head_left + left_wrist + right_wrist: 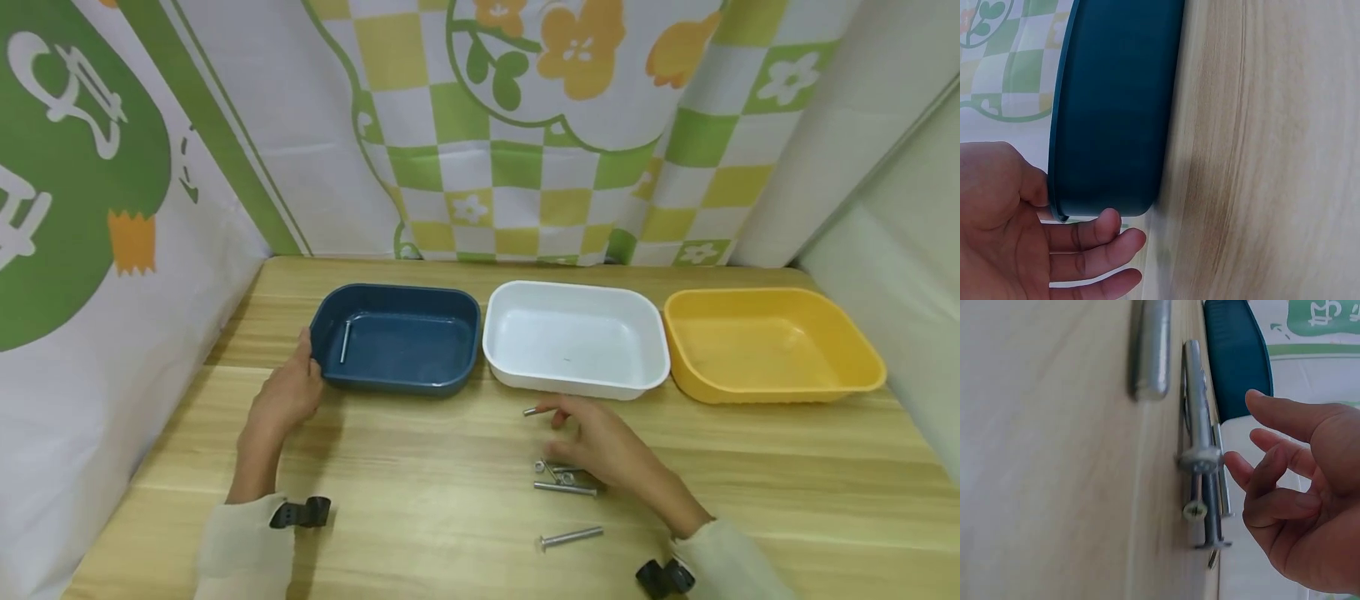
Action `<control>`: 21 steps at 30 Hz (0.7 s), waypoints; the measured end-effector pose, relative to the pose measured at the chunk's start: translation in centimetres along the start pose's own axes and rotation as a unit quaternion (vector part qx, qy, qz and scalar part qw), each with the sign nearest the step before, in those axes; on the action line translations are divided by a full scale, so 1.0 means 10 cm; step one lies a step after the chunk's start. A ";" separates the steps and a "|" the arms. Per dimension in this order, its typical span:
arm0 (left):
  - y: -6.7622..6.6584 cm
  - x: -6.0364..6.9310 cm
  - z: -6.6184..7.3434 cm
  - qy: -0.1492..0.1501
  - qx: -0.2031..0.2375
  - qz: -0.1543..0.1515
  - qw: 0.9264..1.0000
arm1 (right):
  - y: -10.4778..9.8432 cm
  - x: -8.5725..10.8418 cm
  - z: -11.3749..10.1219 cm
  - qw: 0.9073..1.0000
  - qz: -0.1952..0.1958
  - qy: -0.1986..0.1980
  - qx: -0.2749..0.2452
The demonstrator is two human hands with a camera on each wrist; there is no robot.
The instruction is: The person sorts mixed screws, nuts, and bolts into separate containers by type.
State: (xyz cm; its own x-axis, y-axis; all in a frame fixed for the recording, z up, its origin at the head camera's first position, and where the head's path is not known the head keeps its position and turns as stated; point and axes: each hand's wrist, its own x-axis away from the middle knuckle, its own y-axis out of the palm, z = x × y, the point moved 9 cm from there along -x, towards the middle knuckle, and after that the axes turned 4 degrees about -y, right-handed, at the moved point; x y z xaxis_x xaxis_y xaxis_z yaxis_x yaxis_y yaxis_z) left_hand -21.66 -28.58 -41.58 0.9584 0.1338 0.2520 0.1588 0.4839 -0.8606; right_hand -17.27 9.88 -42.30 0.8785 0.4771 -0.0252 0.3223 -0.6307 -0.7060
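Note:
At the left, my left hand (288,396) grips the near-left rim of a dark blue plastic tray (397,386); the other fingers hang loosely beneath the rim in the left wrist view. Inside that tray lies one bolt (346,342). My right hand (600,437) is over the table just before the white tray (577,386), thumb apart from the index finger. A bolt end (529,412) shows at its index fingertip; the rest is hidden. Below the hand lie a bolt (565,488), nuts (567,478) and several other metal pieces, partly covered.
A separate bolt (572,537) lies nearer the front on the wooden table (420,500). The yellow tray (780,393) stands to the right of the white one, all three trays in a row. Behind them hangs a patterned curtain (517,167).

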 end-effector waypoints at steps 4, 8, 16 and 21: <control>0.01 0.01 0.00 0.002 0.000 -0.006 1.000 | -0.03 0.07 0.07 1.000 0.005 0.007 0.000; 0.00 0.03 -0.04 -0.002 -0.011 -0.015 1.000 | -0.03 0.14 0.13 1.000 -0.003 0.021 -0.018; 0.01 0.02 -0.01 0.001 -0.001 -0.018 1.000 | -0.11 0.27 0.23 1.000 -0.007 0.015 -0.012; 0.02 0.00 0.01 0.002 0.001 -0.021 1.000 | -0.12 0.30 0.26 1.000 -0.013 0.007 -0.008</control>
State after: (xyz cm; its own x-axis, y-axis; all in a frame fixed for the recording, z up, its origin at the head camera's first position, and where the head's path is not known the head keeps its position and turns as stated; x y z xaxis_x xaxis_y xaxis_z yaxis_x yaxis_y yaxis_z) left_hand -21.62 -28.42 -41.73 0.9520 0.1106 0.2855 0.1975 0.4909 -0.8485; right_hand -15.92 13.65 -43.40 0.8749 0.4843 0.0033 0.3505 -0.6286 -0.6943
